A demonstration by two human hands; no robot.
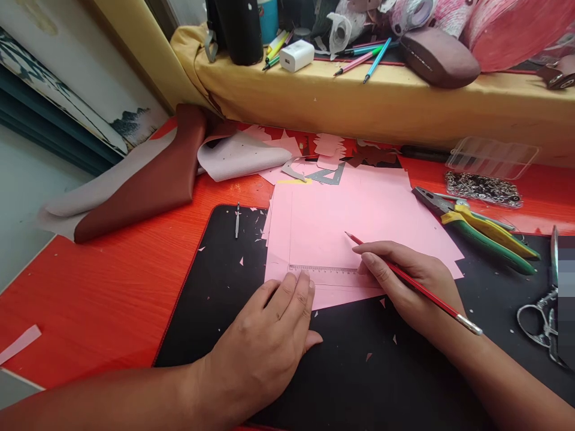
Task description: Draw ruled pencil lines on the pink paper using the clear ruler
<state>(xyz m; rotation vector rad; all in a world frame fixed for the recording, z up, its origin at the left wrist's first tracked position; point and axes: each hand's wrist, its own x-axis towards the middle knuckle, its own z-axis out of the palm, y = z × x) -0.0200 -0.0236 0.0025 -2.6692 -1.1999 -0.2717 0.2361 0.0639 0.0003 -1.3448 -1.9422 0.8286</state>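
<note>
A sheet of pink paper (332,221) lies on a black mat (215,287), with a clear ruler (330,271) across its lower part. My left hand (274,329) rests flat, its fingertips pressing on the ruler's left end and the paper. In my right hand (399,275) is a red pencil (417,286), pinched between thumb and fingers. The pencil's point hovers over or touches the paper above the ruler; I cannot tell which. Some fingers of the right hand sit at the ruler's right end. Thin drawn lines show on the paper near its left side.
Pliers (480,230) and scissors (541,317) lie at right, near a clear box of small metal rings (483,188). Behind the paper are a grey set square (330,175) and pink scraps (330,146). Rolled brown material (144,179) lies left, a small metal tool (237,221) on the mat.
</note>
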